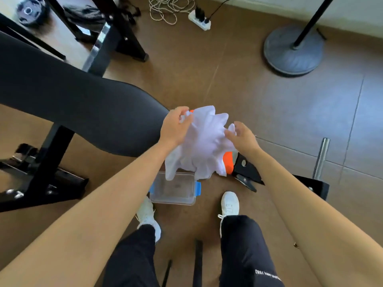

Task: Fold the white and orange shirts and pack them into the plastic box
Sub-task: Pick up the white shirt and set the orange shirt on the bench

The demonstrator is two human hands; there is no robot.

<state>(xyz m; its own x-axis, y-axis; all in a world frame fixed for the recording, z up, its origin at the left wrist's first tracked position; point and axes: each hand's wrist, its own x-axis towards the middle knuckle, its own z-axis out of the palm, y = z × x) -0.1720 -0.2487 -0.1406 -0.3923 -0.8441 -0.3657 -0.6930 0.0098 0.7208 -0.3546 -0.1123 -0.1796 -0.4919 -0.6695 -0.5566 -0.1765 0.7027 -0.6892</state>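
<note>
A crumpled white shirt (pixel 204 145) hangs in the air above the floor, held by both hands. My left hand (pixel 175 127) grips its upper left edge. My right hand (pixel 242 137) touches its right side with fingers spread; whether it grips the cloth is unclear. The orange shirt (pixel 228 162) shows as a small patch under the white one, and a sliver peeks out by my left hand. The clear plastic box (pixel 174 190) with blue clips stands open on the floor just below the shirts, between my feet.
A black padded bench (pixel 78 104) runs from the left to beside my left hand. Its black metal frame (pixel 248 170) lies right of the box. A fan base (pixel 294 50) and a power strip (pixel 200 20) with cables sit farther back on the brown floor.
</note>
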